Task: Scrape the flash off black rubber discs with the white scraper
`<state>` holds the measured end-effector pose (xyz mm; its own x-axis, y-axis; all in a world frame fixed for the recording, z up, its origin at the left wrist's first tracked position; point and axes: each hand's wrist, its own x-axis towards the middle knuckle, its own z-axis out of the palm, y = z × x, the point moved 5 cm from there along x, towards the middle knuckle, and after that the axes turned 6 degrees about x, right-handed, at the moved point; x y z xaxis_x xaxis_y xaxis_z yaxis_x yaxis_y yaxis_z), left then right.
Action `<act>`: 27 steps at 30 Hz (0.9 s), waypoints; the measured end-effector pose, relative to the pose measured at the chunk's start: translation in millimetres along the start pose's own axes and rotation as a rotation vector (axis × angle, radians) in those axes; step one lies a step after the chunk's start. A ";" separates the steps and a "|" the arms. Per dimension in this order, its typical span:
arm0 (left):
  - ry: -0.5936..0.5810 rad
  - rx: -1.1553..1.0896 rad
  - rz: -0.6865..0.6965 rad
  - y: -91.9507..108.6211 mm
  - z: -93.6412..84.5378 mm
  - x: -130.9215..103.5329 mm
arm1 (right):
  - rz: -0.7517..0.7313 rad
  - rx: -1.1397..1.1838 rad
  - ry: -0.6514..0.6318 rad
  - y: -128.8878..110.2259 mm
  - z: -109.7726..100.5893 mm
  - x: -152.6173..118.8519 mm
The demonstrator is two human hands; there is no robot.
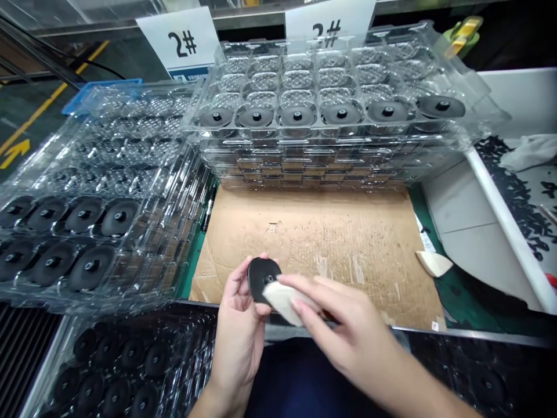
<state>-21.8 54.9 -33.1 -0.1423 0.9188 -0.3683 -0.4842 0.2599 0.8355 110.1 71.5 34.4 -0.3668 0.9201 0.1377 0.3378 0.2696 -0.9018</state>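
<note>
Near the front edge of the cardboard, my left hand [244, 310] holds a round black disc [260, 273] by its rim, with its flat face and small central hub turned up. My right hand [337, 316] pinches a cream-coloured pad [285, 301] between thumb and fingers. The pad's tip overlaps the lower right part of the disc, beside the hub, and hides that part. Whether the pad presses on the disc cannot be made out.
Stacked clear trays [304, 154] with black discs stand behind the cardboard [313, 232]; more trays [148, 215] stand at left and lower left. A second cream piece [434, 264] lies at right, beside a white bin [507, 215] of small black parts.
</note>
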 end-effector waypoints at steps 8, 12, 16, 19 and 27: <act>-0.091 -0.104 -0.017 4.9 13.5 0.1 | -0.106 0.087 0.094 -4.1 -5.4 2.9; -0.054 -0.136 -0.080 6.3 8.0 0.7 | 0.186 0.140 0.078 33.7 -15.5 -11.2; -0.101 -0.176 -0.149 2.4 15.1 -5.2 | 0.144 0.032 0.301 23.1 -33.8 -13.6; -0.167 -0.224 -0.209 1.3 20.5 -10.6 | -0.169 -0.009 0.249 -13.7 -18.2 -6.4; -0.176 -0.213 -0.256 1.4 12.8 -10.3 | -0.289 -0.109 0.130 -31.5 9.2 18.1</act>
<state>-10.0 49.6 -22.9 0.1482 0.8739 -0.4630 -0.6559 0.4372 0.6153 84.8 77.1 61.5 -0.3497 0.8278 0.4386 0.3292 0.5469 -0.7697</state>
